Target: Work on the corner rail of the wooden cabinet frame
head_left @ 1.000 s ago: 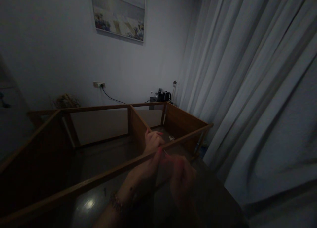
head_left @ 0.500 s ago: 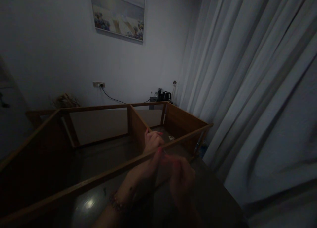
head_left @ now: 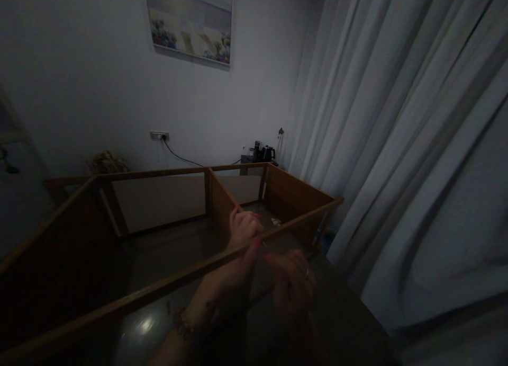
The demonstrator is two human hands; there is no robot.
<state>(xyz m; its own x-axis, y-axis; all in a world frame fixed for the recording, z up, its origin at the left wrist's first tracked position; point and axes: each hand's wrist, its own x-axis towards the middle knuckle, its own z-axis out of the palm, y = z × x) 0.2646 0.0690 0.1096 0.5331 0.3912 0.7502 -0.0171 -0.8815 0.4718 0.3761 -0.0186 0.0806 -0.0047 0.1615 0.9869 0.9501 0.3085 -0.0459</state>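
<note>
A brown wooden cabinet frame (head_left: 159,289) lies on its back on the floor in a dim room. A divider panel (head_left: 220,199) splits it into two bays. My left hand (head_left: 243,229) is closed over the frame's near edge where the divider meets it, thumb on the near side. My right hand (head_left: 291,289) is curled just below and right of it, fingers pinched near a small thin metal piece I cannot make out at the edge. A bracelet (head_left: 184,328) sits on my left wrist.
Grey curtains (head_left: 397,143) hang along the right. A painting (head_left: 190,24) is on the back wall, above a socket with a cable (head_left: 159,136). A kettle and coffee maker (head_left: 262,154) stand on a low table behind the frame. Glossy floor (head_left: 143,326) shows below.
My right hand has shifted slightly down and to the right and shows more sharply. My left hand stays on the frame edge. The view has barely moved.
</note>
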